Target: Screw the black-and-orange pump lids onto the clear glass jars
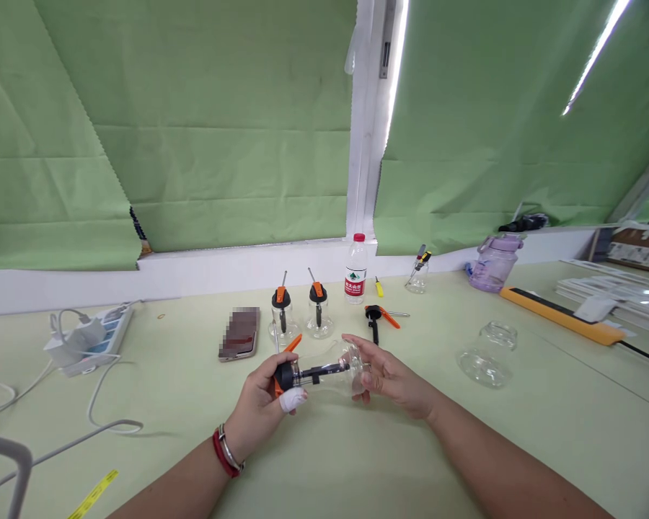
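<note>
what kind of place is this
Probably a small assembly workbench by a curtained window: the left hand and right hand hold a clear oil can, finished cans stand behind, a power strip lies nearby.

1. Water bottle, standing at the back of the table: red label with a green-and-white emblem and white characters, too small to read.
2. Cardboard box, far right: white label with dark print, illegible.

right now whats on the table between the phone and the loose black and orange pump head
In the head view, two small clear oil cans with black-and-orange tops stand side by side between the phone and the loose pump head.
</note>
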`<state>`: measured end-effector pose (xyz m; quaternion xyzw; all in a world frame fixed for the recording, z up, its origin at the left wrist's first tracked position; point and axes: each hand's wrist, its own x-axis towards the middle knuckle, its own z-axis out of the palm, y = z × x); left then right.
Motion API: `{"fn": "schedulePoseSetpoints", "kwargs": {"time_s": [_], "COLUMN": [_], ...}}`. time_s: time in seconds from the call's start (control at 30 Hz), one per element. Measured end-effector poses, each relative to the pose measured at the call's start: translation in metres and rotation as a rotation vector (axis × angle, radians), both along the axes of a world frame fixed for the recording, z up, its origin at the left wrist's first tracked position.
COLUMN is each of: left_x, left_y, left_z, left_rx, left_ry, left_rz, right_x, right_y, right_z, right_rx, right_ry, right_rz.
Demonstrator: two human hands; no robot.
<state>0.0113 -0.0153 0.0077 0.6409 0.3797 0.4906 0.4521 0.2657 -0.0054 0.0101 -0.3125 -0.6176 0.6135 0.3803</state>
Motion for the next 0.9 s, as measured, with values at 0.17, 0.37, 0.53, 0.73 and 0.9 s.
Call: {"fn": "schedulePoseSetpoints", "kwargs": {"time_s": [0.17,0.37,0.53,0.73,0.9], "left_x": [-0.0032,-0.0011,0.0009,0.0002,-0.0009], "left_y": [0.002,0.0018,0.0016,0.0011,0.0007], "left_z": [-0.003,-0.0039,-0.0015,-0.0009,-0.003], "left_rx": [0.173,0.068,-0.054,-0.039,0.03], "left_ry": [0.105,0.044,-0.041,-0.046,0.001], "left_rz": [0.006,-0.025,-0.007,-0.004,-0.029], "right_x": [-0.0035,-0.0035,0.001,0.0022,-0.0007], "right_y": [0.0004,-0.0001,-0.0009,0.0003,0.0019], "right_z": [-0.0019,-0.0008,0.0019,-0.0013,-0.003], "right_rx": [-0.044,-0.046,0.008,-0.003,-0.009], "right_ry": [-0.056,-0.076,-0.013,0.001,-0.049], "right_rz": [-0.036,-0.031,0.037,0.023,-0.015]}}
